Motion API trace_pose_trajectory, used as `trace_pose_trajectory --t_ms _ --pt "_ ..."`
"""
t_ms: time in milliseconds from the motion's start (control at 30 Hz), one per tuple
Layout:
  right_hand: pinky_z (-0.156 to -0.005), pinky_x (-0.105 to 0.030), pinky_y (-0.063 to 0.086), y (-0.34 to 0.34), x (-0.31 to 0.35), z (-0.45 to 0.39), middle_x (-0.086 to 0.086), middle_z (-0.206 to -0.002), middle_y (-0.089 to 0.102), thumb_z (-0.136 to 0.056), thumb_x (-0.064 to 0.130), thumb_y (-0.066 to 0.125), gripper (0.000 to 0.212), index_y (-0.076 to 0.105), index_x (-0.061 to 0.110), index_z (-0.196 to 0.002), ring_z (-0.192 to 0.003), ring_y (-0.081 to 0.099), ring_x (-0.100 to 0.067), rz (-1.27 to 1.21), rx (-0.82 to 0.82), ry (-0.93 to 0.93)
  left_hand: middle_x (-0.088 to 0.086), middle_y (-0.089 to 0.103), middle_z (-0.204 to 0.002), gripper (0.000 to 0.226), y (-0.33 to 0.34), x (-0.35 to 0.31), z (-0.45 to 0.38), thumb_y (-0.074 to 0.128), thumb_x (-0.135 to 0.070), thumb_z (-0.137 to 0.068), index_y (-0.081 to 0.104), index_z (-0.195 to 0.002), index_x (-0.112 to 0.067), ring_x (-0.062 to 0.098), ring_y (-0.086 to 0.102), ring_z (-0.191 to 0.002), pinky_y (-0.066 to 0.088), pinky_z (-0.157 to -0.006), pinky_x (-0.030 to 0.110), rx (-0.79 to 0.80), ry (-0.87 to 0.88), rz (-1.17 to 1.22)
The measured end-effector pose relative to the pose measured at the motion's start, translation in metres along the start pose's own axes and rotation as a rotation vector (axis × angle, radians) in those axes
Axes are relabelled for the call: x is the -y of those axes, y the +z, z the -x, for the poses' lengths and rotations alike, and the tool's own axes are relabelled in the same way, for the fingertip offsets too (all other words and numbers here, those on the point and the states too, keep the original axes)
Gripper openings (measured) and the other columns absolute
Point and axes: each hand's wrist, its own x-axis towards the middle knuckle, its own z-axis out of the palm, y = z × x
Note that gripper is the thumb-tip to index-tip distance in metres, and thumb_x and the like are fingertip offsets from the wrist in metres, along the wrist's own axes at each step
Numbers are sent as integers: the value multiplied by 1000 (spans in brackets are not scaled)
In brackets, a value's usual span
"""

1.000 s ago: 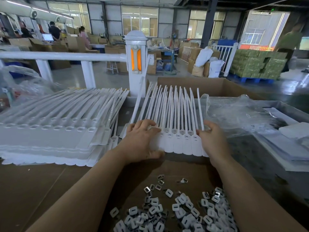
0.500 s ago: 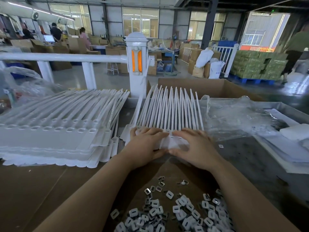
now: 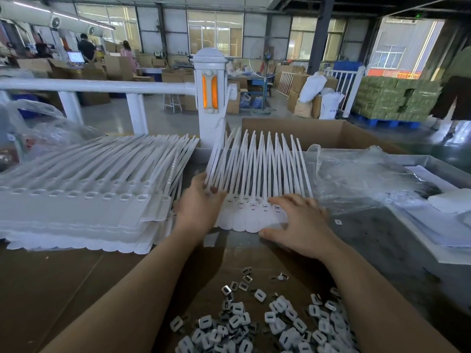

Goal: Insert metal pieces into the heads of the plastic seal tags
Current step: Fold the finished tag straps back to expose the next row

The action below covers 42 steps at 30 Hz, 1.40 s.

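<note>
Head view: left hand [image 3: 201, 207] and right hand [image 3: 303, 222], grip flat and open, are pressing the fanned seal tags [image 3: 254, 184] on the worktop [image 3: 63, 284], likely squaring their heads for the metal pieces [image 3: 254, 324] heaped nearer.

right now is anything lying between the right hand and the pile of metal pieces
Nothing visible does. The right hand rests on the row of seal tags, and only bare brown cardboard lies between it and the metal pieces nearer the person. The left hand is off to the side.
</note>
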Motion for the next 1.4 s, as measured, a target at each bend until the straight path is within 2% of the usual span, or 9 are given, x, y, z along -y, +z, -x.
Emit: trace_pose_trajectory --t_ms 100,167,367,467,600,733,833,1000,1400 --pt "-110 -49 20 0 0 1 12 -152 29 -60 90 44 95 31 48 -145 -137 21 -24 7 -4 3 -2 62 -123 42 -1 -3 8 57 -32 -98 47 -139 -31 16 55 -114 44 -104 48 -170 209 -94" --pt "-110 -49 21 0 0 2 11 -152 30 -61 90 44 93 33 48 -143 -137 23 -24 22 -11 -2 -1 65 -113 32 -4 -6 12 53 -30 -100 54 -133 -28 19 55 -113 42 -102 51 -229 381 -145" --pt "-110 -48 21 -2 2 4 11 -147 35 -53 96 36 97 38 47 -137 -136 26 -22 55 -43 -20 1 69 -112 27 -8 -4 14 52 -24 -100 57 -126 -22 22 57 -112 43 -99 47 -208 479 -170" --pt "-109 -47 22 -2 4 5 10 -143 37 -53 100 32 97 40 45 -133 -134 27 -22 88 -51 -39 0 68 -109 27 -9 4 11 55 -22 -98 55 -125 -23 19 61 -102 52 -83 37 -220 501 -145" --pt "-101 -41 25 -2 5 7 11 -127 44 -56 102 20 88 47 42 -115 -124 34 -19 88 -120 -40 -10 61 -107 34 -6 6 4 56 -27 -97 47 -129 -32 1 56 -83 41 -62 15 -113 222 -151" --pt "-96 -39 27 -2 4 7 13 -106 46 -71 92 23 65 50 37 -93 -112 39 -16 82 -207 -33 -6 66 -92 22 -9 4 -4 57 -37 -97 62 -113 -22 9 61 -76 51 -61 28 76 -52 -218" --pt "-98 -41 28 -2 3 4 12 -101 48 -75 86 27 58 52 36 -88 -109 40 -16 93 -239 -23 -3 61 -81 24 -14 -4 -6 52 -41 -99 63 -91 -21 11 56 -69 39 -51 23 233 -218 -147" --pt "-96 -41 27 -1 2 2 13 -94 50 -76 84 34 53 53 35 -84 -103 39 -14 70 -277 -6 3 63 -88 27 -23 -11 -5 51 -40 -100 65 -85 -22 19 60 -79 42 -57 29 296 -305 4" --pt "-94 -41 36 -10 11 5 13 -59 51 -93 64 44 47 51 28 -64 -72 51 -11 -41 -394 38 16 74 -100 24 -31 -18 -4 60 -32 -97 62 -107 -11 33 72 -92 59 -79 44 421 -523 273"
